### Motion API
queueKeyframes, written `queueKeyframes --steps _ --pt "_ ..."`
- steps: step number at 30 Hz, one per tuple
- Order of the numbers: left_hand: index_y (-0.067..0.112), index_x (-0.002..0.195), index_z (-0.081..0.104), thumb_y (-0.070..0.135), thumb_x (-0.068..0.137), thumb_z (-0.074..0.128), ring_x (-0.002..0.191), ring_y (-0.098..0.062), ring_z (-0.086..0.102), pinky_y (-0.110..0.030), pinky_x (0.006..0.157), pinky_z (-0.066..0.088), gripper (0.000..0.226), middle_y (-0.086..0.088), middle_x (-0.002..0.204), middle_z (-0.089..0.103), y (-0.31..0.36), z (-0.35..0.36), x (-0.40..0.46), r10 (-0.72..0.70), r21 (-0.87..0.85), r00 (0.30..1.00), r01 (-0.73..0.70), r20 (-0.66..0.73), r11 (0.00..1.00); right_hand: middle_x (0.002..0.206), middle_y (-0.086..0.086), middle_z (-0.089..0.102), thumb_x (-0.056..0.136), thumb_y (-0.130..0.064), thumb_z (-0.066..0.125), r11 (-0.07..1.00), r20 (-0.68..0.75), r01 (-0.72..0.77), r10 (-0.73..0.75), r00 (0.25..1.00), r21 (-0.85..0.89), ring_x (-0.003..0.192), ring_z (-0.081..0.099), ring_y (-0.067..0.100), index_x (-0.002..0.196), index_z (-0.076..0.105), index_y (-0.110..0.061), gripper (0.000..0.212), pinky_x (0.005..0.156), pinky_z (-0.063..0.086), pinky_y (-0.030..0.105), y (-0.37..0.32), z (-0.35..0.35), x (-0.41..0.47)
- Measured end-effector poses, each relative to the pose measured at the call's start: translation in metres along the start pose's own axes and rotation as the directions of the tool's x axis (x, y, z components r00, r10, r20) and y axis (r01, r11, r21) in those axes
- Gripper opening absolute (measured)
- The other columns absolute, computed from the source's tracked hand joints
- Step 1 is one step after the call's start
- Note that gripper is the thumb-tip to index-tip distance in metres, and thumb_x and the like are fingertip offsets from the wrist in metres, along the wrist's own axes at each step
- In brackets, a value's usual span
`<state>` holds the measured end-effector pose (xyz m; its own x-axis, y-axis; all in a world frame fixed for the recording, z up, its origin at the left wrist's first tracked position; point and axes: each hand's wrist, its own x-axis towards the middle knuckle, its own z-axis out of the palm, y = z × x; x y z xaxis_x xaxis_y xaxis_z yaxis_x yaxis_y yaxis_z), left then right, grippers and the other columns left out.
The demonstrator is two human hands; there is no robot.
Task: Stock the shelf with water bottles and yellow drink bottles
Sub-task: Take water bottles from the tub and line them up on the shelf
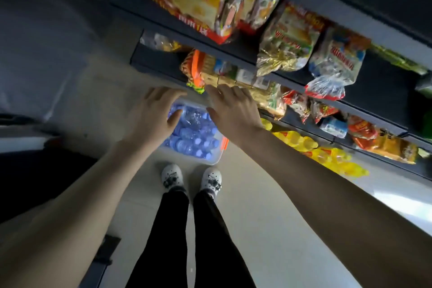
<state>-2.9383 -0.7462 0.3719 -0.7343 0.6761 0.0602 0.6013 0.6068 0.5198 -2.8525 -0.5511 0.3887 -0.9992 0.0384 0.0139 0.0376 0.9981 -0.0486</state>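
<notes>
A clear plastic bin (216,159) stands on the floor in front of my feet, full of water bottles (194,138) with blue caps. My left hand (154,114) hovers over the bin's left side, fingers spread and holding nothing. My right hand (233,110) hovers over the bin's right side, also spread and empty. Yellow drink bottles (327,154) stand in a row on the lowest shelf to the right of the bin.
Dark shelves (374,91) run diagonally along the right, loaded with snack bags (287,40) and boxes. My white shoes (171,177) stand on the pale floor just behind the bin. A dark object (35,170) lies at the left.
</notes>
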Motion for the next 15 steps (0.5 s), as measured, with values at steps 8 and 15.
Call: queueKeyframes --steps 8,15 --pt "0.015 0.137 0.049 0.014 0.079 0.072 0.109 -0.034 0.054 -0.042 0.094 0.044 0.063 -0.009 0.128 0.058 -0.092 0.15 -0.075 -0.247 0.019 0.954 0.248 0.172 0.969 0.093 0.004 0.068 0.086 -0.046 0.045 0.997 0.183 0.078 -0.08 0.98 0.021 0.077 0.064 0.029 0.119 0.064 -0.019 0.047 0.075 0.046 0.04 -0.028 0.194 -0.048" --pt "0.013 0.139 0.05 0.015 0.076 0.075 0.107 -0.038 0.055 -0.045 0.093 0.047 0.067 -0.014 0.123 0.059 -0.158 0.267 -0.136 -0.397 0.112 0.88 0.381 0.26 0.918 0.085 0.006 0.067 0.076 -0.051 0.072 0.998 0.391 0.052 -0.037 0.92 -0.028 0.072 0.067 0.032 0.114 0.065 -0.017 0.051 0.074 0.05 0.043 -0.042 0.333 -0.081"
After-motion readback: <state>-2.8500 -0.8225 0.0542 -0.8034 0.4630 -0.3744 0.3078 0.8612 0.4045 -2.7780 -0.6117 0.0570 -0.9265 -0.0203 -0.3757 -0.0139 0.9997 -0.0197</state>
